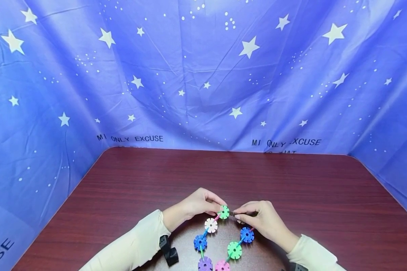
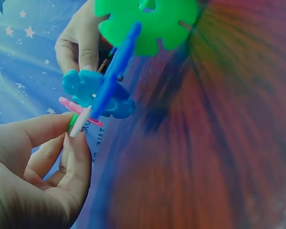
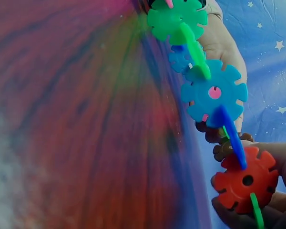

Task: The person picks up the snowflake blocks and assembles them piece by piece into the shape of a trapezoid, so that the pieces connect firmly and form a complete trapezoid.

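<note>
A chain of notched plastic discs in several colours hangs in a loop between the two hands. My left hand (image 1: 200, 203) pinches a green disc (image 1: 224, 212) at the top of the loop. My right hand (image 1: 265, 220), just to its right, pinches a dark brown notched disc (image 3: 231, 146) brought edge-on against the green one. Below the left hand follow a white disc (image 1: 211, 225), a blue disc (image 1: 200, 242) and a purple disc (image 1: 205, 264). Under the right hand come a second blue disc (image 1: 247, 235), another green disc (image 1: 234, 250) and a pink disc (image 1: 222, 265).
A dark red wood-grain table (image 1: 139, 180) lies beneath the hands. Blue cloth (image 1: 189, 56) with white stars hangs behind it and at both sides. Black devices (image 1: 169, 251) are strapped at the wrists. The loop's near end runs out of the head view.
</note>
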The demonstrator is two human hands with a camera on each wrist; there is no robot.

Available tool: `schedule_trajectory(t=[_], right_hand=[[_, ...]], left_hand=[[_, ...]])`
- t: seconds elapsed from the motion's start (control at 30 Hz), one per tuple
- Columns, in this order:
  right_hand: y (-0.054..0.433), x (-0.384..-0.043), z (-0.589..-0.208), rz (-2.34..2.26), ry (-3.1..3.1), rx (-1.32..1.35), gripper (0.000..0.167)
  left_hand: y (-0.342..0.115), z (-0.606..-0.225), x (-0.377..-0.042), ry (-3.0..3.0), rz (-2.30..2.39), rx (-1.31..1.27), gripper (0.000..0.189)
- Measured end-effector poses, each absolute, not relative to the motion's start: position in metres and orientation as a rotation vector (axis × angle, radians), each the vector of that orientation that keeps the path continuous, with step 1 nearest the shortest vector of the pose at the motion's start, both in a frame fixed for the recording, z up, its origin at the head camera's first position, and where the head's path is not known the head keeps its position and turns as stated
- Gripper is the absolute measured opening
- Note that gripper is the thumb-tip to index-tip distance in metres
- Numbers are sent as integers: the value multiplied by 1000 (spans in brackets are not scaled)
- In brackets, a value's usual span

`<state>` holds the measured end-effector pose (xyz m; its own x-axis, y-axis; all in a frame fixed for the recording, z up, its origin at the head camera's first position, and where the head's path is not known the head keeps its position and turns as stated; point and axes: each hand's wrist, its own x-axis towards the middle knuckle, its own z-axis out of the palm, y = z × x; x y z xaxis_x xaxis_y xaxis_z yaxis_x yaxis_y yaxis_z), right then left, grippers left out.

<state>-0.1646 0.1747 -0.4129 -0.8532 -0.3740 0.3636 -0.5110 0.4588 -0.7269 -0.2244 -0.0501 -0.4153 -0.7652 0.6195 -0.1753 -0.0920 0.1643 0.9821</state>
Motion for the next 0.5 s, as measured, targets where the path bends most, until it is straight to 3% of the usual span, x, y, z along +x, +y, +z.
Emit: schedule_trajectory(t=[0.5], right_hand=[[174,-160,-418,1405,-2377,854,8]], left_hand=[[-49,-413,-229,1832,1648,552,21]])
